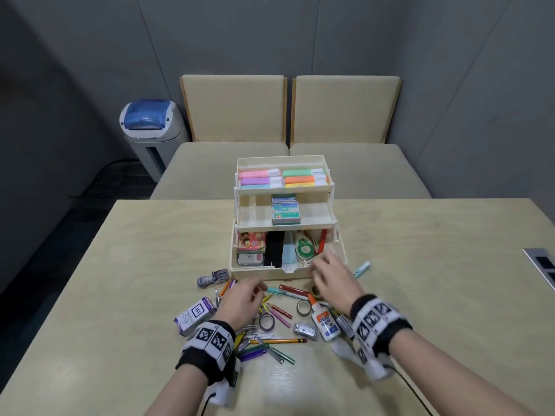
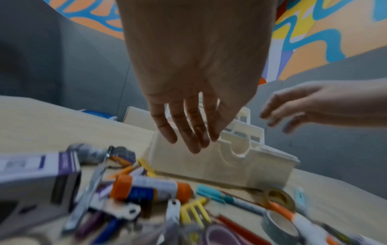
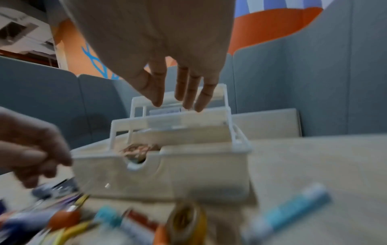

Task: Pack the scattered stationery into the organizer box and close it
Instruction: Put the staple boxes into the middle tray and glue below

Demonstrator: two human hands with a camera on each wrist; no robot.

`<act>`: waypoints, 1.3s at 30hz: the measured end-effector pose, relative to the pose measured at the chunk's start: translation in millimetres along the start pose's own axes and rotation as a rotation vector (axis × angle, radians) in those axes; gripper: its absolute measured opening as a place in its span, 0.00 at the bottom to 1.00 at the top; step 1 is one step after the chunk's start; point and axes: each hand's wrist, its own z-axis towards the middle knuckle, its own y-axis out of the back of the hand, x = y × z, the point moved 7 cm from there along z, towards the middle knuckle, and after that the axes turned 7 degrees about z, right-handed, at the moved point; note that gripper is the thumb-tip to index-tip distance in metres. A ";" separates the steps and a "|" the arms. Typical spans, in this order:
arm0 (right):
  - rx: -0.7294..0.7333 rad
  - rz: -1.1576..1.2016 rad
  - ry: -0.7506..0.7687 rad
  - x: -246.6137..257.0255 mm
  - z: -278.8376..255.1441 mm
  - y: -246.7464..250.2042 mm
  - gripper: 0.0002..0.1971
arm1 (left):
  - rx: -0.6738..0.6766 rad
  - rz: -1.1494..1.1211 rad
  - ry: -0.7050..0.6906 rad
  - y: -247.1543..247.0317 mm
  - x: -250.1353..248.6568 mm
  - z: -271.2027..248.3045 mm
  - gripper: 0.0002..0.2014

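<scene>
The cream organizer box (image 1: 270, 273) stands open on the table, its tiers stepped back. Highlighters (image 1: 282, 177) fill the top tray and staple boxes (image 1: 285, 211) lie in the middle one. Scattered stationery lies in front of it: a glue bottle (image 1: 324, 319), tape rolls (image 1: 303, 307), a purple box (image 1: 195, 315), a date stamp (image 1: 213, 277), a pencil (image 1: 279, 341) and pens. My left hand (image 1: 243, 298) hovers over the pile with straight fingers (image 2: 188, 132), holding nothing. My right hand (image 1: 333, 274) floats empty at the box's front right corner, fingers (image 3: 186, 99) spread.
A blue marker (image 1: 362, 269) lies alone right of the box. Cream sofa seats (image 1: 210, 169) stand behind the table (image 1: 435, 310), with a blue-lidded bin (image 1: 150, 124) at the back left. A socket panel (image 1: 543, 265) is set in the table's right edge.
</scene>
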 end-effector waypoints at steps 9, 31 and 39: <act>0.089 0.017 -0.280 -70.9 -77.5 -56.6 0.10 | 0.055 0.022 0.061 -25.1 16.8 -29.4 0.07; 0.147 0.520 -0.432 -65.3 -51.1 -7.9 0.13 | -0.040 -0.028 0.230 0.4 60.4 -45.6 0.07; -0.008 0.563 -0.558 -70.6 33.8 27.0 0.19 | -0.057 -0.058 0.210 9.9 51.5 -32.8 0.07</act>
